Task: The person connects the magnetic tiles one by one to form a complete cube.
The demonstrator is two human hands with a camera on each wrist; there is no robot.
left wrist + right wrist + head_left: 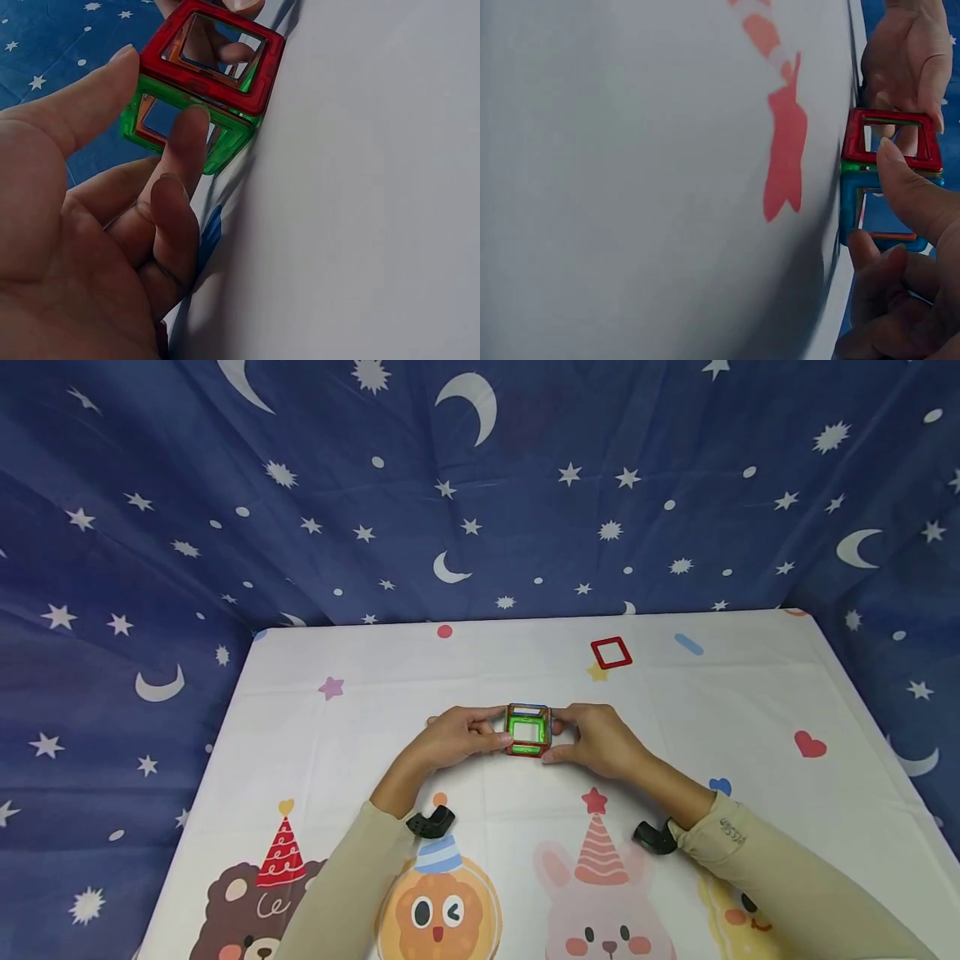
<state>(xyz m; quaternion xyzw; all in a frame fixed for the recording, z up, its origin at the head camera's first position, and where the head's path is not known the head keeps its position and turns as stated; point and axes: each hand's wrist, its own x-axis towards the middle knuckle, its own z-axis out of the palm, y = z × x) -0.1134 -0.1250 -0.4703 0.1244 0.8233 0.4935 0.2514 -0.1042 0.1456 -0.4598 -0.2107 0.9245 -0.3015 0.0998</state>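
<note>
A small cube of see-through magnetic tiles (527, 750) stands over the white table between both hands, its window-like frames in red, green, blue and orange. From the left, my left hand (455, 739) grips it with thumb and fingers. My right hand (603, 742) pinches the opposite side. In the left wrist view, the thumb is at the edge of the red tile (199, 90) and a fingertip presses the green tile (238, 135). The right wrist view has the thumb over the red tile (855, 139) and a finger at the lower corner of the blue tile (850, 206).
A single red square tile (597, 657) lies flat farther back, right of the cube. The white tablecloth (390, 685) carries printed animals, stars and hearts. Behind the table hangs a dark blue cloth (525, 527) with moons and stars. Black wrist devices (431, 822) sit at both cuffs.
</note>
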